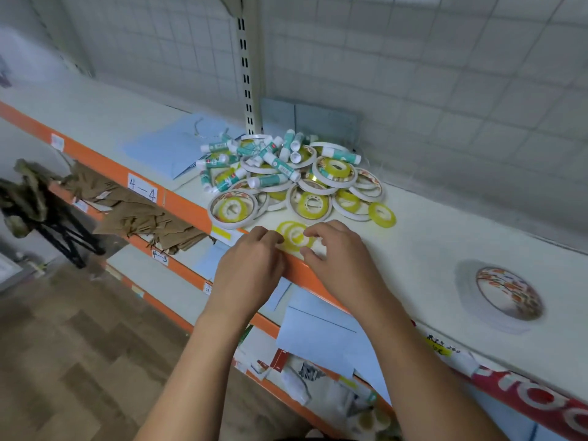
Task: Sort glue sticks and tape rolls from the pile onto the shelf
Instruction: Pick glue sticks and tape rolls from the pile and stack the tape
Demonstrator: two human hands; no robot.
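A pile [286, 173] of teal-and-white glue sticks and white tape rolls with yellow cores lies on the white shelf [445, 237], by the slotted upright. At the shelf's front edge lies a small yellow tape roll [294, 237]. My left hand [251, 259] pinches its left side with curled fingers. My right hand [337, 253] grips its right side, thumb below and fingers above. One loose yellow roll [381, 214] lies just right of the pile. A separate white tape roll with a floral core [506, 294] lies alone on the shelf far to the right.
Blue paper sheets [178, 144] lie on the shelf left of the pile. The shelf's front edge is an orange rail with a label "4-4" [143, 187]. Lower shelves hold brown paper [140, 205], blue sheets and small goods. A tiled wall stands behind.
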